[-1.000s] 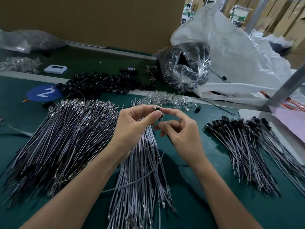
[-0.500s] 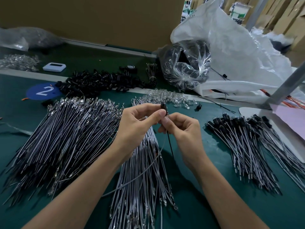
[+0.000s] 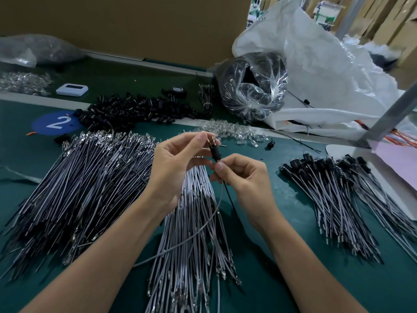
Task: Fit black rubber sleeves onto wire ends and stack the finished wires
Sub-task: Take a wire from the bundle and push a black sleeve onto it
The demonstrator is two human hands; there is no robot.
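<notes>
Above the middle wire pile, my left hand [image 3: 178, 163] pinches the metal terminals at the top of a wire pair. A black rubber sleeve [image 3: 216, 152] sits on that pair just below the terminals. My right hand [image 3: 242, 177] pinches the wires [image 3: 203, 227] right under the sleeve; a grey and a black wire hang down from it. Bare wires lie in a large pile [image 3: 76, 188] on the left and a middle pile [image 3: 194, 240]. Sleeved wires are stacked [image 3: 334, 195] on the right. Loose black sleeves [image 3: 135, 109] are heaped at the back.
Clear plastic parts [image 3: 228, 132] lie behind my hands. A clear bag of black parts [image 3: 252, 86] and a big white bag [image 3: 327, 71] stand at the back right. A blue sticker marked 2 [image 3: 56, 123] and a white device [image 3: 71, 89] are back left. A metal post [image 3: 388, 114] slants on the right.
The black sleeve has slid down over the wire ends, and the metal terminals now stick out above it. My right hand has dropped lower along the wires.
</notes>
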